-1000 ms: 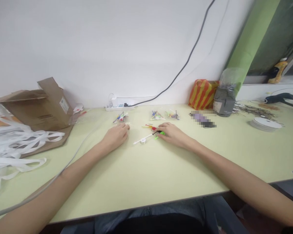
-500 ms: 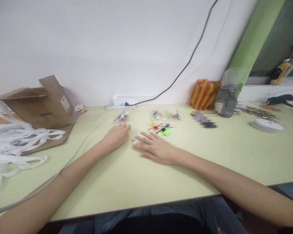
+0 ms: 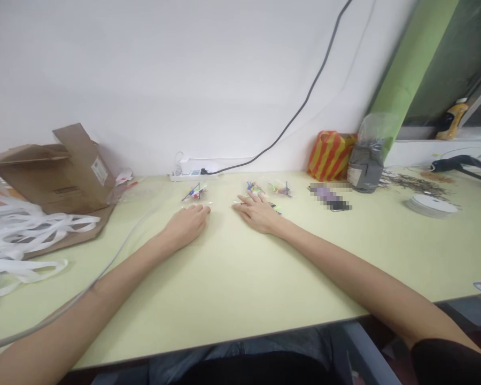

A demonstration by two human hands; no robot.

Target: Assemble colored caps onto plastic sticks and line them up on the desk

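Observation:
My left hand (image 3: 187,225) rests on the table, its fingers bent and drawn together; whatever may be under them is hidden. Just beyond it lies a clear bag of coloured plastic pieces (image 3: 195,192). My right hand (image 3: 258,215) is open, fingers spread and palm down over loose coloured plastic pieces with thin arms. It covers most of them; a dark tip (image 3: 278,212) shows at its right side. Behind that hand are two more clear bags with coloured pieces, one bag (image 3: 255,188) at its fingertips and another bag (image 3: 281,189) to the right.
A cardboard box (image 3: 56,182) and tangled white ribbon (image 3: 44,230) are at left, with a grey cable (image 3: 116,256) across my left forearm. A power strip (image 3: 194,175) lies by the wall. Rightward are a striped bag (image 3: 331,155), a dark pouch (image 3: 364,168) and a white spool (image 3: 432,205).
My right hand has moved away from me and slightly right, onto the loose coloured pieces that were uncovered before. My left hand has stayed nearly in place.

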